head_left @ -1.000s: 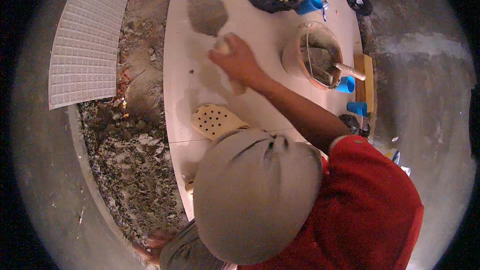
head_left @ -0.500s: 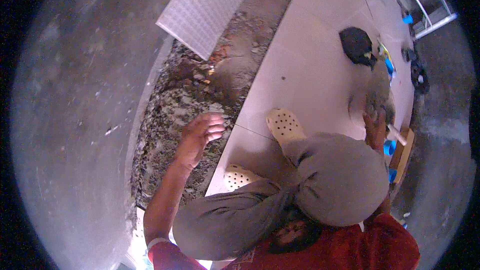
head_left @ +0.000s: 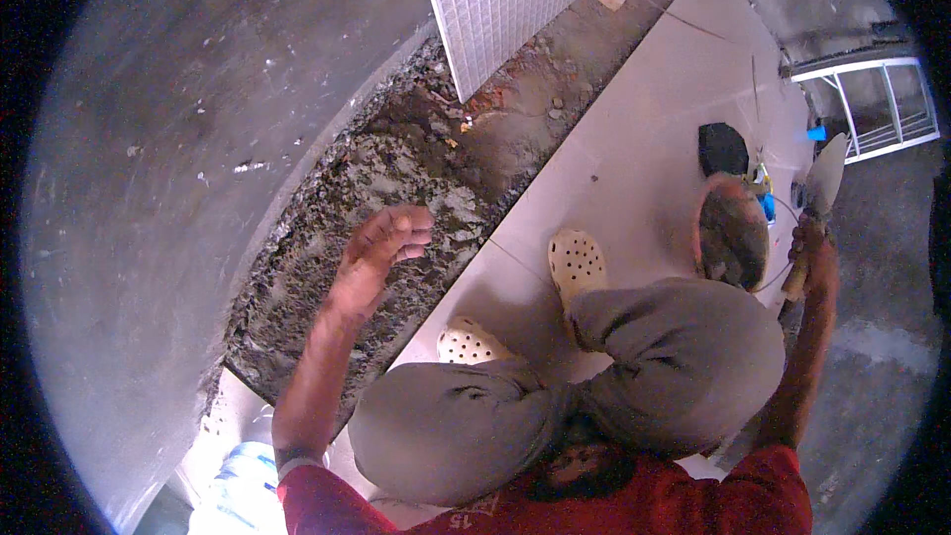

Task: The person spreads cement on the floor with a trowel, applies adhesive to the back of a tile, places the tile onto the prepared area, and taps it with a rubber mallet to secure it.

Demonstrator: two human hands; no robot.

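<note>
My right hand (head_left: 815,250) grips a trowel by its wooden handle, off to the right. The trowel's pale pointed blade (head_left: 826,176) points up and away. Just left of that hand stands an orange-rimmed bucket (head_left: 698,228) with grey mortar-like material in it. My left hand (head_left: 381,246) hangs over a rough bed of grey mortar (head_left: 307,282), apart from it. Its fingers are curled in, and nothing shows in them. Pale finished floor tiles (head_left: 634,129) border the mortar bed on its right.
A large tile (head_left: 520,10), its gridded back showing, leans at the far end of the bed. A black object (head_left: 723,149) lies beyond the bucket. A white metal frame like a ladder (head_left: 872,109) is at the far right. A plastic bottle (head_left: 243,471) stands lower left.
My right hand has moved right, from beside the bucket, and now holds the trowel raised. My left hand stays over the mortar, with its fingers still curled. The view has shifted.
</note>
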